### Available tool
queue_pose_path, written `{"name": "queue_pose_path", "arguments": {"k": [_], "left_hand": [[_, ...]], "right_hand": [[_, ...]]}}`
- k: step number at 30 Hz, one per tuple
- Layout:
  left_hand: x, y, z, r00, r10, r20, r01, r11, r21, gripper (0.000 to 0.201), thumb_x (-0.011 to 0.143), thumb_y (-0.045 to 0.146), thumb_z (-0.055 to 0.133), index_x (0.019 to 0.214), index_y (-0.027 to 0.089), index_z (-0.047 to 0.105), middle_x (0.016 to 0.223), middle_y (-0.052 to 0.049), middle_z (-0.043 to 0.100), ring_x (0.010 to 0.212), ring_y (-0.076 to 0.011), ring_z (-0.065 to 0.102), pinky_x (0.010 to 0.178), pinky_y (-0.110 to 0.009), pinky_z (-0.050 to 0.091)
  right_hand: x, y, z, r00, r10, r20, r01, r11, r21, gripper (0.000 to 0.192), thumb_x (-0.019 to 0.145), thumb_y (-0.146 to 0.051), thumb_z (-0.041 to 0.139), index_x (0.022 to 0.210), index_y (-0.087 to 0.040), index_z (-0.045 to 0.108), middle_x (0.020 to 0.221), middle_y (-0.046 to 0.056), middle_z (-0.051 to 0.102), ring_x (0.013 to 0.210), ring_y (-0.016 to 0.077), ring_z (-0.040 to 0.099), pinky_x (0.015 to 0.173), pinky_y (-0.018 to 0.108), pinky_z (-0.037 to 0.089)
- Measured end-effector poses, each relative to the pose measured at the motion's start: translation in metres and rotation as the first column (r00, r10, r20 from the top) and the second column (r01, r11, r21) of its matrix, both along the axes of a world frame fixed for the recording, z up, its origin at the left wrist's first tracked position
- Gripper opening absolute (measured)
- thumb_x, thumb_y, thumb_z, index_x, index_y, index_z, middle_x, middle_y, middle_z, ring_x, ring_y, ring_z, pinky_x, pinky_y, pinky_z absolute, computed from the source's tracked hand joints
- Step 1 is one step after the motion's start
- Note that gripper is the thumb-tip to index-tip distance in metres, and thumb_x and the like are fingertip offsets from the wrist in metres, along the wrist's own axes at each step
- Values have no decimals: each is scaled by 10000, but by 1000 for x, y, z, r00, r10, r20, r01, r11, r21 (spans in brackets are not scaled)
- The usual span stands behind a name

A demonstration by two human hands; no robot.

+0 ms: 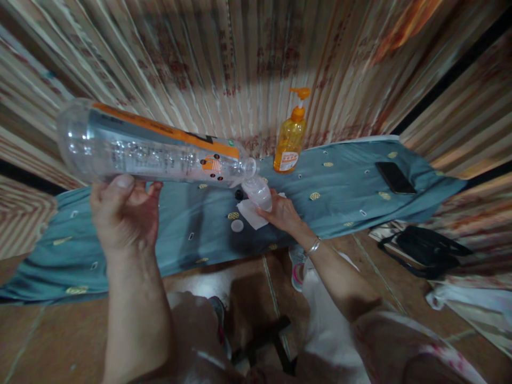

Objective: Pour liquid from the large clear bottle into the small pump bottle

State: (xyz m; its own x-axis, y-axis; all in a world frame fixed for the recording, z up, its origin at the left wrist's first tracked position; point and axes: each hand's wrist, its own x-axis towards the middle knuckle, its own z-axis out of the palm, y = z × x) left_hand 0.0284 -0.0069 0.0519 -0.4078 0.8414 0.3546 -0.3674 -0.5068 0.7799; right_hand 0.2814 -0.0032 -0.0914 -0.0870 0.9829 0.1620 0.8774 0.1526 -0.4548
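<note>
My left hand [124,213] holds a large clear plastic bottle [152,146] with an orange and grey label, tipped sideways with its open neck pointing right. That neck meets the mouth of a small clear bottle [258,192], which my right hand [282,213] grips, tilted, just above the blue-grey cloth [340,181]. Under the small bottle lies a white tissue [251,214]. A white cap [237,225] and a dark cap [239,194] rest on the cloth beside it.
An orange pump dispenser bottle [291,136] stands at the back of the cloth. A black phone [395,177] lies at the cloth's right end. A black bag [426,249] sits on the tiled floor to the right. Patterned curtains hang behind.
</note>
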Motion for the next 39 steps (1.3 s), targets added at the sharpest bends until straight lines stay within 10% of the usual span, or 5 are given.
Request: {"name": "queue_pose_path", "arguments": {"k": [39], "left_hand": [[7,5,0,998,-10,-54,13,998,56,498,413,150,793,860,290,624,663,70,566,648,-102,542,607,-232,417]], "right_hand": [[-1,0,3,1000,-9,-1,9,1000,-21,631,888,-445,674,1361,-67,499,1091,209,732,1039,310,704,879,378,538]]}}
